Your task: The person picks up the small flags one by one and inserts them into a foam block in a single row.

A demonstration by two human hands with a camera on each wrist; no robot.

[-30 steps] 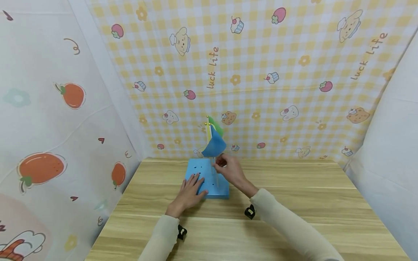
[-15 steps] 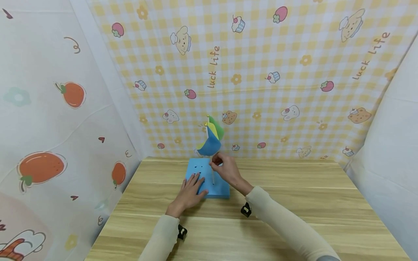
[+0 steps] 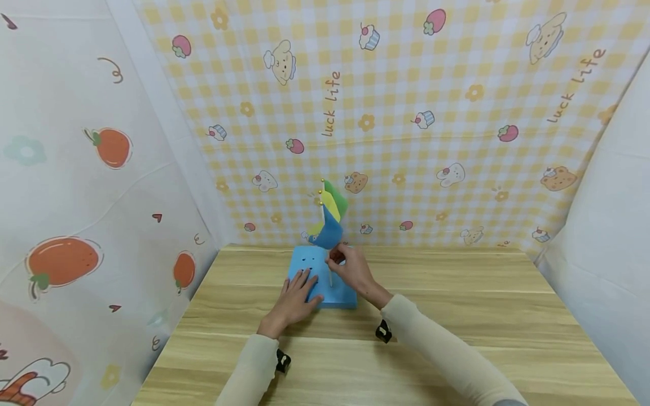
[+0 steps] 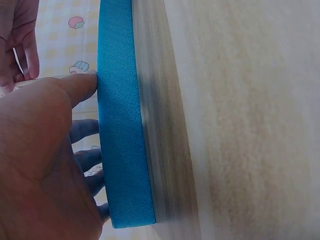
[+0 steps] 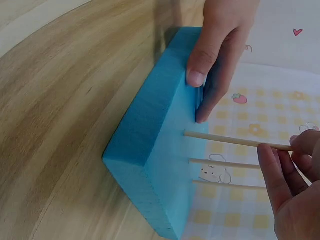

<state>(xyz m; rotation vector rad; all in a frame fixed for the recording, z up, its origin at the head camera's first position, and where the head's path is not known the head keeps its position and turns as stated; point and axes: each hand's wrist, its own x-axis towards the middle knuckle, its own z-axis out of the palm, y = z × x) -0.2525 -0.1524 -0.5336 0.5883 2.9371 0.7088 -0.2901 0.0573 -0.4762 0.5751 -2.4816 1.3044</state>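
Note:
A blue foam block (image 3: 341,298) with several small holes in its top lies on the table. My left hand (image 3: 293,300) rests on its left part, fingers spread; in the left wrist view the thumb touches the block's edge. With thumb and fingertips, my right hand (image 3: 355,273) pinches the thin wooden stick (image 5: 235,140) of a blue flag (image 3: 332,231). The stick's lower end stands in a hole near the block's front right. Behind it are a yellow flag (image 3: 332,205) and a green flag (image 3: 339,197), their two sticks upright in the block. Gold balls top the flags.
The wooden table (image 3: 457,316) extends to both sides and in front of the block. A yellow checked cloth (image 3: 396,84) hangs close behind the table. White cloths flank it, the left one (image 3: 61,186) printed with fruit.
The right hand has brought the blue flag slightly left, and its stick's lower end has reached the hole. The flag has then come down a little. The left hand has stayed put.

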